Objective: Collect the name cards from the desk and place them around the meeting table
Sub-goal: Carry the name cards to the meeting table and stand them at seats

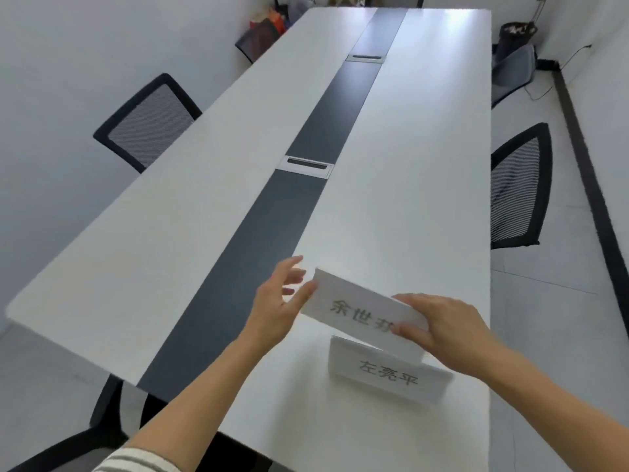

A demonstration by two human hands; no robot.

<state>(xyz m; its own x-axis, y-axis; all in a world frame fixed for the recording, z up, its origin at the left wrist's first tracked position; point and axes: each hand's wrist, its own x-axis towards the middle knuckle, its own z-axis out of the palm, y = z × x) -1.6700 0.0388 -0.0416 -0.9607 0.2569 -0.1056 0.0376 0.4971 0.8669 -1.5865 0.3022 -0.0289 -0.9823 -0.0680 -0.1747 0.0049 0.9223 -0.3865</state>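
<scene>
Lower centre of frame: my right hand (446, 332) pinches the right end of the raised name card (354, 308); my left hand (279, 301), fingers spread, thumbs its left edge. The second name card (388, 376) stands on the tabletop (170, 250) just below.

An office meeting room, seemingly: long white table (425, 131), mesh chairs (149, 124), printed name cards (384, 373).

striped sleeve (143, 463), bare forearms

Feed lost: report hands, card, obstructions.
Right hand pinches white folded paper name card, right end. Left hand open at its left end. Second white name card stands on white meeting table, beneath it.
</scene>
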